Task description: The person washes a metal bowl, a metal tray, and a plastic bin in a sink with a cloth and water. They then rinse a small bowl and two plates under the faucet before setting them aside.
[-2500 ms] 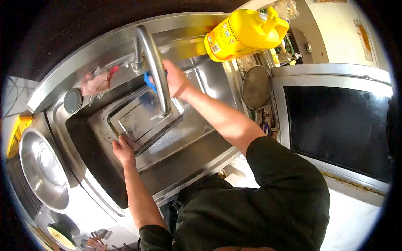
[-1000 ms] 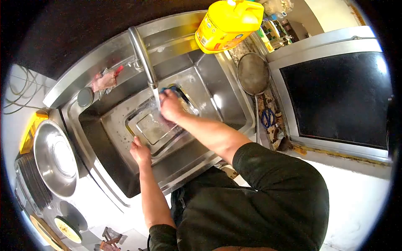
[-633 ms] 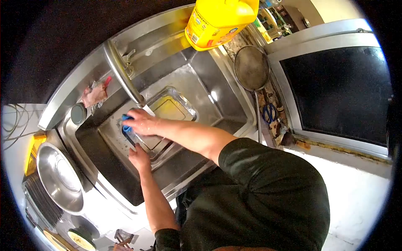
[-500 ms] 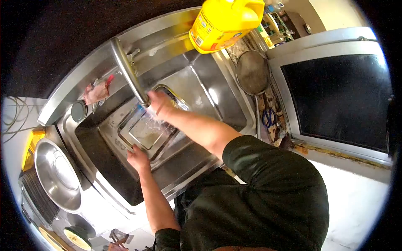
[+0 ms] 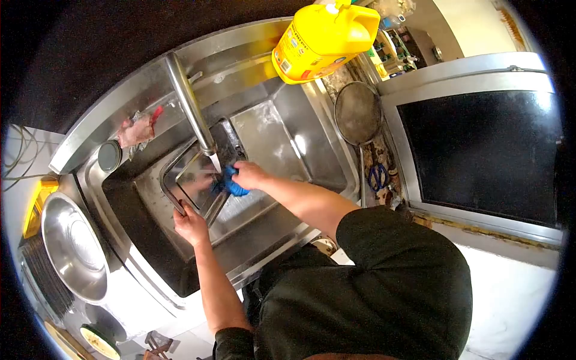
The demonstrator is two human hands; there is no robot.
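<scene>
Under the faucet [image 5: 191, 105], a rectangular metal tray [image 5: 187, 174] is tilted inside the sink [image 5: 252, 225]. My left hand [image 5: 191, 225] is closed around its near left rim, thumb on the edge. Bunched in my right hand [image 5: 249, 175] is a blue scrubbing cloth [image 5: 236, 185], pressed close to the tray's right side. Water [image 5: 215, 163] runs from the spout just left of my right hand. A reflection of a hand shows in the tray's shiny surface.
A large yellow jug [image 5: 321, 42] stands at the sink's back right corner. To the right lie a round strainer [image 5: 358, 113] and blue-handled scissors [image 5: 378, 177]. A steel basin [image 5: 75, 246] sits left; a round lid [image 5: 110, 156] and crumpled wrapper [image 5: 138, 129] rest on the ledge.
My right hand has come down and toward me from beside the spout, bringing the blue cloth into plain sight. The tray has tipped up more, my left hand still on its rim.
</scene>
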